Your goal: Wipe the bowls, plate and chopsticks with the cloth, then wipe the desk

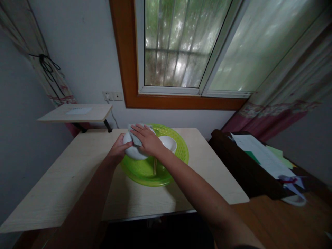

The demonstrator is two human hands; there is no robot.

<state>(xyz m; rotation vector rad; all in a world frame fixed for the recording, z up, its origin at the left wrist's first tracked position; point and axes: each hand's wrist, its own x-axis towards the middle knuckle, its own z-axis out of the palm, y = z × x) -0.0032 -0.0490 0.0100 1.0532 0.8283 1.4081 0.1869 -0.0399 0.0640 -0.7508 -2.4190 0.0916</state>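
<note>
My left hand (118, 148) grips the side of a white bowl (136, 153), its thumb on the outer surface. The bowl is tilted above the left part of a round green basket (181, 157). My right hand (147, 138) presses a pale grey cloth (135, 138) against the bowl, its fingers closed over the cloth. A second white bowl (169, 142) sits in the basket, partly hidden behind my right wrist. Wooden chopsticks (155, 166) lie in the basket below my right hand.
The basket stands on a light wooden table (207, 162). A small raised shelf (75, 113) with a paper on it is at the back left. Right of the table, a dark brown piece of furniture (241, 166) holds papers.
</note>
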